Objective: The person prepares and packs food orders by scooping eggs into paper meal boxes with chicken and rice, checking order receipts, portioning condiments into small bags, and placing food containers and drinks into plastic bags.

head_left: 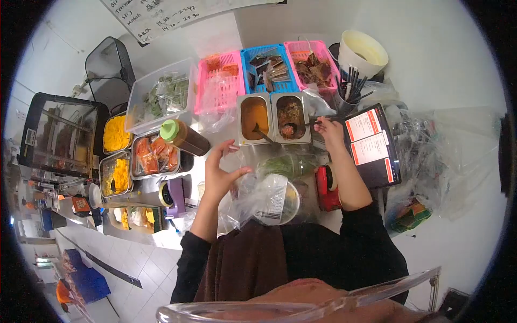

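My right hand [329, 132] is closed on the handle of a dark ladle, whose bowl [289, 130] rests in the right metal container [291, 111] of chunky dark sauce. Beside it stands a metal container of orange sauce [254, 119] with another ladle in it. My left hand [222, 169] is raised with thumb and fingers apart, above a clear plastic bag [249, 198]. Near my body, a round white container [292, 202] sits partly under the plastic, beside a printed label [272, 199]. A bag of green leaves [288, 165] lies between my hands.
Pink [219, 81] and blue baskets [269, 69] line the back. A green-capped bottle [184, 138] and metal trays of yellow food [114, 173] are left. On the right are a tablet [370, 144], a red tape dispenser [328, 188] and plastic bags [425, 156].
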A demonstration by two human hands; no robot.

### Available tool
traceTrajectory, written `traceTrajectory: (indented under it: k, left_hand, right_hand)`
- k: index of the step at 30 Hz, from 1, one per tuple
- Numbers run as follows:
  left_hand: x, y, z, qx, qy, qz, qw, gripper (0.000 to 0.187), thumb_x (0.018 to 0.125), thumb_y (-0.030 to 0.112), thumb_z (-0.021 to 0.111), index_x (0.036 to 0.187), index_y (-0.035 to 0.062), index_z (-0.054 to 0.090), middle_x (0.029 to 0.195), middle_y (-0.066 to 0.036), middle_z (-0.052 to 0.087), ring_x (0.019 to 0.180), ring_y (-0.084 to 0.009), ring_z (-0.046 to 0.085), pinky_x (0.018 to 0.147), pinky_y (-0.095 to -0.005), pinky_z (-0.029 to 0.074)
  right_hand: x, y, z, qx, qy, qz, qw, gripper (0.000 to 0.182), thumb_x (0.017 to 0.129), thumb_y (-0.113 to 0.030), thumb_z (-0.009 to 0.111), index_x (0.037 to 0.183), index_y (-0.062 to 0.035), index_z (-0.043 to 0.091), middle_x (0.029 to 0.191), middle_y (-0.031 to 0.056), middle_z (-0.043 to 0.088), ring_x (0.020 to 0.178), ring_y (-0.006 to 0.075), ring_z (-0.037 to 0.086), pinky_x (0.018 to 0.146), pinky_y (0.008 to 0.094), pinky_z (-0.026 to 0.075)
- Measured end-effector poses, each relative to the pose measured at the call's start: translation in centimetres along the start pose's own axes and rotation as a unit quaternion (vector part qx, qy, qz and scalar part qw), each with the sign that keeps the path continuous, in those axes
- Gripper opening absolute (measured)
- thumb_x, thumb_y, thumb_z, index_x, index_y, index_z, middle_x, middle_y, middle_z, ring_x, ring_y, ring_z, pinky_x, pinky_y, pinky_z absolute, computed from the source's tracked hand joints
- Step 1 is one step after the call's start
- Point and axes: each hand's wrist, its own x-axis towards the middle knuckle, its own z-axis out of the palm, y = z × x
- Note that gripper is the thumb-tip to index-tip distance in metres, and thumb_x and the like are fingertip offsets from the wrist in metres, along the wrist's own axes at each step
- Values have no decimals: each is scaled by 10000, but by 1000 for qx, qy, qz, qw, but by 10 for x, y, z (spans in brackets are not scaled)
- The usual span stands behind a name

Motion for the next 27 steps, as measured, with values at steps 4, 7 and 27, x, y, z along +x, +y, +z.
traceTrajectory:
  k: [4, 7, 27]
  left_hand:
    - [41, 1, 16, 15, -32, 73, 997, 661, 501, 195, 840, 1050, 20, 515, 942, -103, 604, 862, -210, 584, 792, -327, 449]
    - [68, -16, 41, 13, -72, 64, 995, 646, 503, 255, 837, 1023, 30, 527, 911, -106, 606, 844, -229, 588, 753, -330, 460]
    - [115, -4, 106, -55, -86, 40, 994, 613, 521, 274, 831, 979, -4, 531, 847, -119, 595, 794, -220, 579, 731, -317, 452]
  right_hand:
    - [6, -9, -6, 90, -11, -7, 996, 195, 832, -114, 565, 896, 68, 539, 868, 136, 565, 753, 206, 570, 665, 290, 499]
    - [1, -34, 2, 128, -24, -39, 991, 202, 833, -121, 567, 894, 70, 544, 838, 135, 568, 736, 207, 575, 668, 297, 503]
    - [-85, -115, 72, -295, -100, -527, 790, 103, 814, -62, 584, 887, 8, 603, 815, 99, 617, 727, 205, 610, 666, 293, 481]
